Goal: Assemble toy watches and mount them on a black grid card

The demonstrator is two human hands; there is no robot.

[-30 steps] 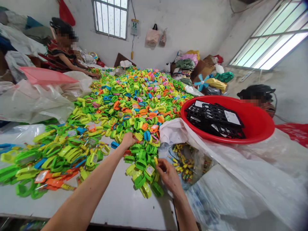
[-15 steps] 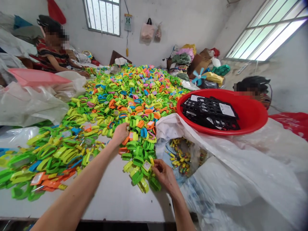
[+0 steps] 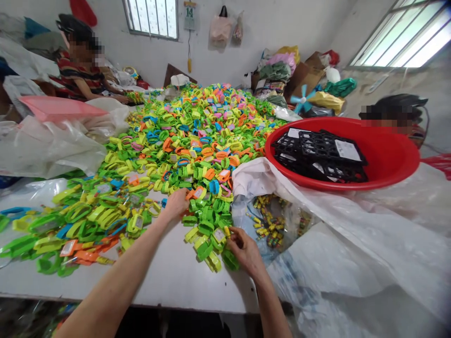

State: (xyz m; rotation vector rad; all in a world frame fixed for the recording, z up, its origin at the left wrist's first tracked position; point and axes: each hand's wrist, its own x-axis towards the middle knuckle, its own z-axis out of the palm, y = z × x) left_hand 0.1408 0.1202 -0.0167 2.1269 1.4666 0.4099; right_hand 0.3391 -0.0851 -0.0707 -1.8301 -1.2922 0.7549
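**Both hands in the near edge of the coloured loop pile**

From my remote seat I see my left hand stretched out over the white desk, palm down, its fingers curled onto an orange tagged loop at the near edge of the big pile of plastic loops. Whether that grip is fully closed around the piece I cannot tell, since the fingertips are hidden under the hand.

My right hand sits closer to me, just beside a small cluster of green and yellow loops. Its grip is pinched together on a small yellow piece, thumb and forefinger meeting at the tip.

Right of that hand lies a clear plastic bag of small yellow and mixed-colour parts, tucked under a large white plastic sheet. A red basin rests on the sheet, holding black plastic grids.

Across the desk a person in a striped shirt works at the far left corner, with a pink tray nearby. Another person's head shows behind the basin.
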